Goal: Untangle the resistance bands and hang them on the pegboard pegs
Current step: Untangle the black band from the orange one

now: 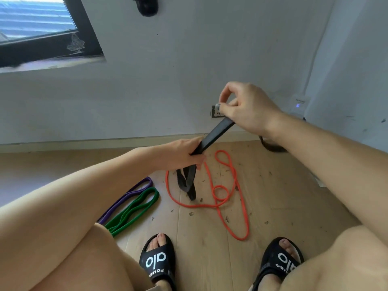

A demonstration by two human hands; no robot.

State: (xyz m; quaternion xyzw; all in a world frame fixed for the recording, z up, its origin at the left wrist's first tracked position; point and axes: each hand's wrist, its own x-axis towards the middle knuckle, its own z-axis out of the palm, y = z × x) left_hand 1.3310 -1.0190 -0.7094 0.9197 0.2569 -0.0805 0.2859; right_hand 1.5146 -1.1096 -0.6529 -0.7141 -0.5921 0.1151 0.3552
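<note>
A wide black resistance band (214, 135) stretches between both hands above the floor. My right hand (245, 108) pinches its upper end near the wall. Lower down, my left hand (184, 153) grips its middle, and the rest hangs twisted to the floor below. An orange band (222, 196) lies in loose loops on the wooden floor under the hands. To the left, a green band (136, 208) and a purple band (130, 194) lie side by side, partly hidden by my left leg.
A white wall (189, 70) rises just beyond the bands, with a socket behind my right hand and a dark window frame (84, 34) at upper left. A black object (147, 6) sticks out at the top. My feet in black slides (156, 259) stand on the debris-flecked floor.
</note>
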